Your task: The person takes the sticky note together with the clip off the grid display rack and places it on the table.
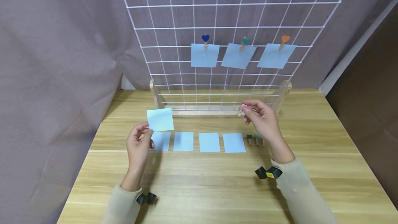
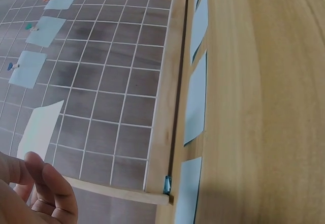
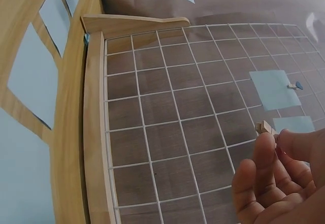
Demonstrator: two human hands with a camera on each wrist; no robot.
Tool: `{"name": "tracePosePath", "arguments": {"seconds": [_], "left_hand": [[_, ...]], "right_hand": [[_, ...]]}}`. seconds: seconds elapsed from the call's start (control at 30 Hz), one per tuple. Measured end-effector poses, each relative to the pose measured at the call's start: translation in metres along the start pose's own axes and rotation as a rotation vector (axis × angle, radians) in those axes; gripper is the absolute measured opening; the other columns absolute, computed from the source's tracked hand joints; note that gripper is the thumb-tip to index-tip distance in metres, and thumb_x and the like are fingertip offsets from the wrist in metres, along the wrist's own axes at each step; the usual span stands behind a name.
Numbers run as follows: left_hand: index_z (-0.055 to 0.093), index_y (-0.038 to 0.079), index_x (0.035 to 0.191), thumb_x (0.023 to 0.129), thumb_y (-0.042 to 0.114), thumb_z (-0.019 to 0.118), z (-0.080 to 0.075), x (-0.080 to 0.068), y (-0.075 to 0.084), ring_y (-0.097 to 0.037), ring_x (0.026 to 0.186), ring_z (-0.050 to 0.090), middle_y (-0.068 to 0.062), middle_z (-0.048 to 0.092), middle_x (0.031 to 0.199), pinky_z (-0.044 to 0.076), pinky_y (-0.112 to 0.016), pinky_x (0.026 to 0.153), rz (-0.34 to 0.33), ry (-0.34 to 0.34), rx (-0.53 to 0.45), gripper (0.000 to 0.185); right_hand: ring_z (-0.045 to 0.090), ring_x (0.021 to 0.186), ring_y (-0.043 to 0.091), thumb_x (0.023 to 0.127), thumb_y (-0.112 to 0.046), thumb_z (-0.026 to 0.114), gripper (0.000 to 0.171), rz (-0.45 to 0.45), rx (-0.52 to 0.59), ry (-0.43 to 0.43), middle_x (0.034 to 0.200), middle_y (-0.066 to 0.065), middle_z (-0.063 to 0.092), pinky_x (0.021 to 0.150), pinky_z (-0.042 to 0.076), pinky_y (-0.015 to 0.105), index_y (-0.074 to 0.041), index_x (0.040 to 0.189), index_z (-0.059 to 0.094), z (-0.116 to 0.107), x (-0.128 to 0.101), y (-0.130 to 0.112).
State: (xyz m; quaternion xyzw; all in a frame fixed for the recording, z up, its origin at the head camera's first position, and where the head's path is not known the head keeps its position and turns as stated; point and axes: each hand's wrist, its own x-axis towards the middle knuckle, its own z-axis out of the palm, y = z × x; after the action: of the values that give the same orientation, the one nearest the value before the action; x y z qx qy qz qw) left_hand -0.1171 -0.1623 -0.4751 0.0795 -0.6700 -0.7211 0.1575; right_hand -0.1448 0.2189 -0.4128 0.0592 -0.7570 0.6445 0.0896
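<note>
My left hand [image 1: 139, 145] pinches a light blue paper note [image 1: 160, 119] by its lower edge, raised over the left end of a row of notes. In the left wrist view that note [image 2: 41, 127] stands up from the fingertips. My right hand [image 1: 262, 118] pinches a small wooden clothespin [image 1: 240, 110] between thumb and fingers, in front of the grid's lower right. Its wooden end [image 3: 264, 127] sticks out from the fingertips in the right wrist view. Three blue notes hang on the white wire grid [image 1: 174, 46], held by clothespins with a blue heart [image 1: 205, 38], a green heart [image 1: 245, 41] and an orange heart [image 1: 285, 39].
Several blue notes [image 1: 209, 142] lie in a row on the wooden table [image 1: 199, 189]. Small clothespins with green hearts [image 1: 256, 137] lie at the row's right end, partly behind my right wrist. The grid stands in a wooden base [image 1: 205, 113] before a grey curtain [image 1: 62, 78].
</note>
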Motion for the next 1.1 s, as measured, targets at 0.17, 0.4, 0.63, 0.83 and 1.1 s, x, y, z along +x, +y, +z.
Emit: {"name": "tracePosePath", "arguments": {"seconds": [0.17,0.4,0.63,0.83,1.1], "left_hand": [[0.064,-0.01,0.119,0.098,-0.009,0.062,-0.002,-0.002,-0.002,-0.008,0.047,0.053,-0.005,0.063,0.09,0.049,-0.018,0.046,0.003,-0.008,0.014,0.021],[0.064,-0.01,0.119,0.098,-0.009,0.061,-0.004,-0.003,-0.005,-0.008,0.048,0.053,-0.006,0.063,0.09,0.049,-0.018,0.047,-0.009,-0.004,0.024,0.021],[0.066,-0.011,0.117,0.096,-0.013,0.061,-0.006,-0.006,-0.009,-0.007,0.046,0.052,-0.002,0.063,0.083,0.048,-0.017,0.045,-0.015,0.023,0.031,0.021],[0.066,-0.012,0.116,0.095,-0.013,0.061,-0.006,-0.007,-0.013,-0.007,0.045,0.052,-0.002,0.063,0.082,0.047,-0.017,0.045,-0.038,0.039,0.023,0.022],[0.066,-0.014,0.116,0.093,-0.014,0.059,-0.008,-0.012,-0.018,-0.005,0.045,0.048,-0.002,0.063,0.081,0.044,-0.017,0.042,-0.055,0.037,0.021,0.024]], "right_hand": [[0.066,0.073,0.009,0.106,-0.008,0.063,0.025,0.008,-0.014,-0.001,0.096,-0.004,0.071,0.068,0.059,0.021,0.01,0.124,0.063,-0.002,-0.002,0.004],[0.066,0.073,0.009,0.107,-0.008,0.063,0.023,-0.003,-0.034,-0.006,0.095,-0.003,0.07,0.067,0.059,0.021,0.008,0.123,0.064,-0.004,-0.006,0.012],[0.065,0.073,0.009,0.107,-0.008,0.062,0.022,0.0,-0.063,-0.012,0.092,-0.002,0.069,0.067,0.059,0.02,0.008,0.121,0.065,-0.006,-0.011,0.02],[0.064,0.073,0.009,0.107,-0.009,0.063,0.028,0.012,-0.096,-0.012,0.093,0.0,0.07,0.067,0.06,0.021,0.013,0.123,0.063,-0.008,-0.015,0.024],[0.066,0.074,0.013,0.106,-0.009,0.064,0.028,0.07,-0.084,-0.009,0.093,0.005,0.07,0.067,0.061,0.024,0.012,0.124,0.063,-0.007,-0.023,0.03]]}}
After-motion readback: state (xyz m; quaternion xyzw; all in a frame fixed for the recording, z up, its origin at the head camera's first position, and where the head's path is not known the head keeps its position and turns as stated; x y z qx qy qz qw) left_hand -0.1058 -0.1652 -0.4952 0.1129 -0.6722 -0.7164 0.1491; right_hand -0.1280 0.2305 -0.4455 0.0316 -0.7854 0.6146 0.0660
